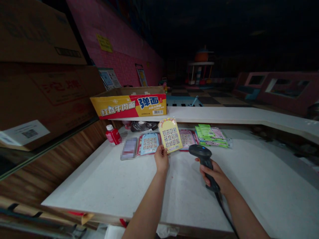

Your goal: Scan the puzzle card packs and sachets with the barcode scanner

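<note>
Counter (119, 189), left hand (161, 161) fingers (159, 150) pinching lower corner of yellow card (170, 135) — right hand (216, 176) fingers clamped round scanner (200, 152)

Quick count: three picture cards, so one yellow card (170, 135), one blue card (149, 143), one pink card (187, 138). One barcode scanner (203, 159), one red bottle (112, 134) by the far left corner of the counter (119, 189), one noodle box (129, 105). Green packets (210, 135): too stacked to count.

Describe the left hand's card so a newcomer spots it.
On the white counter, in front of the yellow carton, a row of card packs lies flat. The yellow card is held up over that row by the left hand, left of the scanner. It alone is yellow and lifted; neighbours are blue, pink or green.
</note>
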`<state>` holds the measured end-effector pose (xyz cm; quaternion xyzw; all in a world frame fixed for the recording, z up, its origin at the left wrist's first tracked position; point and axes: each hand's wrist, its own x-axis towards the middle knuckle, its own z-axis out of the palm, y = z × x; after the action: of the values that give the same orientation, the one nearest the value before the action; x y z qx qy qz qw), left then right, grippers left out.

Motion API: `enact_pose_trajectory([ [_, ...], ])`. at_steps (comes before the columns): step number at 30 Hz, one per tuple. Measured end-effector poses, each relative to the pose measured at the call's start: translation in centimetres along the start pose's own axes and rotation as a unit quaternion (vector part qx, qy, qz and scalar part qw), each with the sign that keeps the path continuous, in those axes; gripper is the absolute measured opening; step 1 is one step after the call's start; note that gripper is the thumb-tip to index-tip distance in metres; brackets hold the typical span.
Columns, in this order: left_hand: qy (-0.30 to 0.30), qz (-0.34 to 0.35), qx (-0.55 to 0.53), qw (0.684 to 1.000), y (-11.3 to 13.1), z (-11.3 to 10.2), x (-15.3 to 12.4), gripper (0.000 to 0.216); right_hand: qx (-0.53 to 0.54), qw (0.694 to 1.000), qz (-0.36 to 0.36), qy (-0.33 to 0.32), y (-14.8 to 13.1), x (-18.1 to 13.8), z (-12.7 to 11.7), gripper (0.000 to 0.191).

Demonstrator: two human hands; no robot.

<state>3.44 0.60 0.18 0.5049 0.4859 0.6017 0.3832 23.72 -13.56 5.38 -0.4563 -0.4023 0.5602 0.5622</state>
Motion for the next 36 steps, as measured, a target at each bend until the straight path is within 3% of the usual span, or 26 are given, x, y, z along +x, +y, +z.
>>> enact_pose_trajectory([
  [10, 0.009, 0.002, 0.022, 1.0, 0.9, 0.0, -0.3, 0.015, -0.012, 0.999, 0.02, -0.047, 0.4, 0.1, -0.6, 0.042],
  [29, -0.007, -0.007, 0.042, 0.999, 1.1, -0.1, -0.8, 0.017, 0.045, 0.999, 0.02, 0.009, 0.8, 0.8, -0.7, 0.042],
  [36, 0.058, -0.003, 0.096, 0.994, 2.2, -1.2, -0.1, 0.022, 0.087, 0.995, 0.019, 0.044, 1.3, 1.5, -1.0, 0.045],
])
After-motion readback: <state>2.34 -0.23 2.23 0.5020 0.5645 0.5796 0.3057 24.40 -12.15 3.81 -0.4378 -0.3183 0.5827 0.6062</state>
